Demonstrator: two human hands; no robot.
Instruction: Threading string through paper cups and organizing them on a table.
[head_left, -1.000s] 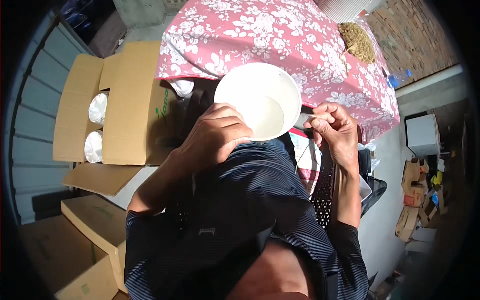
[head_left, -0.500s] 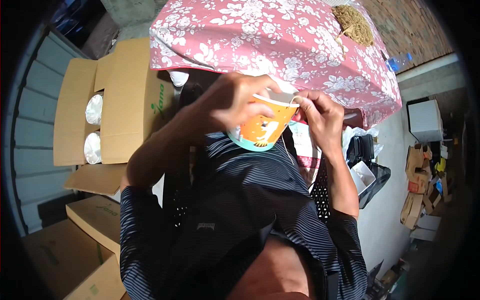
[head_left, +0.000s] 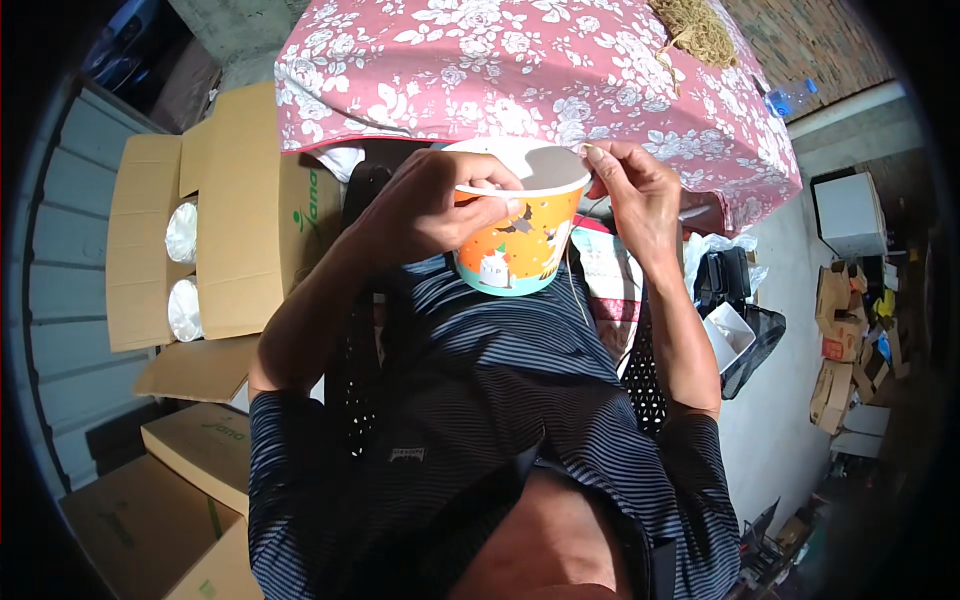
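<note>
Above my lap is an orange paper bucket (head_left: 500, 235) with a white rim, a teal base and printed bat and ghost figures. It stands nearly upright, open side up, and its inside looks white and bare where it shows. My left hand (head_left: 440, 205) is closed on the near left rim, fingers inside and thumb on the outer wall. At the right of the rim, my right hand (head_left: 638, 190) pinches a thin pale string (head_left: 572, 285). The string hangs down beside the bucket toward my lap. Whether the string is fixed to the rim is too small to tell.
A table under a pink floral cloth (head_left: 470, 80) stands ahead, with a bundle of tan string (head_left: 698, 35) on it. An open carton (head_left: 240, 230) holding white wrapped rolls is at the left. A black bag (head_left: 755, 350) and loose cardboard (head_left: 838, 330) lie to the right.
My left hand has come down onto the near rim and gripped it. The bucket has turned, showing other printed figures, and more of its opening shows.
</note>
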